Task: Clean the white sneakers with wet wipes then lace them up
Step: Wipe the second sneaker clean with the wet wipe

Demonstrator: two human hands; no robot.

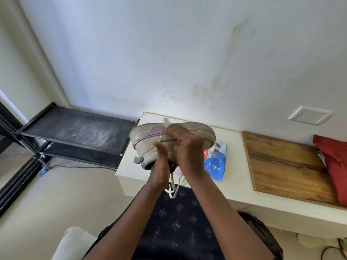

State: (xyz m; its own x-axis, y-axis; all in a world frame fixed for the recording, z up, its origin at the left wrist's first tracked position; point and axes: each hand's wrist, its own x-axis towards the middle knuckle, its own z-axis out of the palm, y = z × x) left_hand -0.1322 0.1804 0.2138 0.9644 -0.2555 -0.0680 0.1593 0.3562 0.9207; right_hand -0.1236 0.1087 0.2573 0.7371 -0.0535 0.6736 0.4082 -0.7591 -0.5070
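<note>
Wiping step, by the look of it. Right hand (187, 147) has its fingers (177, 133) curled round a wet wipe (166, 122) and pressed on the side of the sneaker (148, 139); only a white tip of the wipe sticks out above the knuckles. Left hand (159, 164) grips the collar: thumb on the outside of the heel, the other fingers hidden, apparently inside the opening.

The sneaker is held in the air on its side, sole turned up and away, over the near left corner of the worktop (234, 177). A blue wipes pack (216, 162) lies on the worktop just behind the right hand.

Sneaker condition:
- upper is more grey than white
- pale lilac panel at the heel, grey pull tab
- sole edge is tan and grubby
- lace (173, 188) hangs loose below the shoe, so it's not laced

Judgement: early to mid task, cleaning not done and lacing not started. Next move calls for a steady hold at the collar, firm rubs along the sole rim, then turning the shoe to reach the other faces. No second sneaker in view.
</note>
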